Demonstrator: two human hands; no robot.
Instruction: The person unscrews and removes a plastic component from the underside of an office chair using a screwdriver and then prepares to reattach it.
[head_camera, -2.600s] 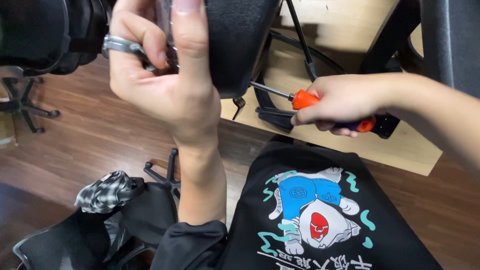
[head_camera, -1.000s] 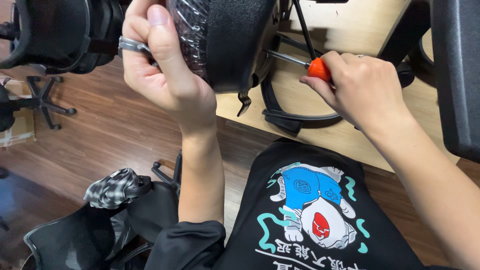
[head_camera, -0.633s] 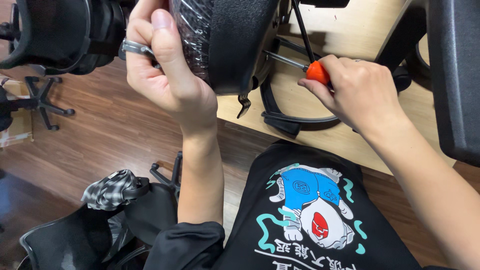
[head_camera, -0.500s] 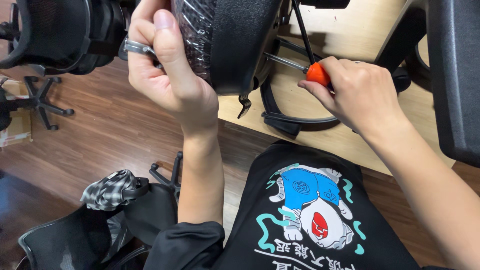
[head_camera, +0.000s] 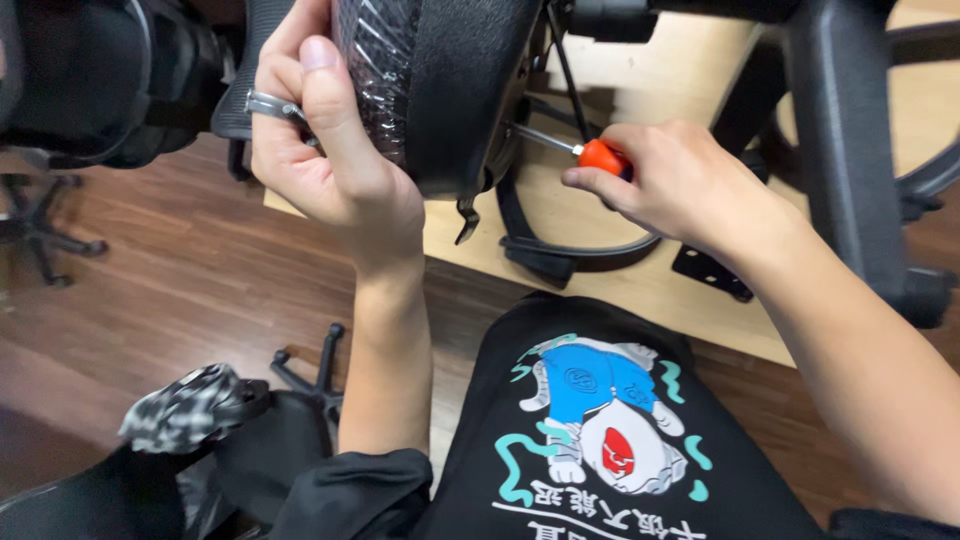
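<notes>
My left hand (head_camera: 335, 165), a silver ring on one finger, grips the edge of a black padded chair part (head_camera: 450, 80) that is partly wrapped in clear plastic film. My right hand (head_camera: 690, 185) is closed around an orange-handled screwdriver (head_camera: 598, 155). Its metal shaft points left and its tip runs under the padded part, where it is hidden. A black curved chair frame (head_camera: 560, 255) lies just below both hands on a pale wooden board (head_camera: 600, 285).
A black chair arm and post (head_camera: 850, 150) stand at the right. A small black bracket (head_camera: 712, 272) lies on the board. A black office chair (head_camera: 90, 80) is at top left, a chair base (head_camera: 40, 225) on the dark wood floor, and a checked cloth (head_camera: 185, 405) at lower left.
My right hand has moved up and left with the screwdriver, bringing the shaft under the padded part. My left hand has stayed on the pad.
</notes>
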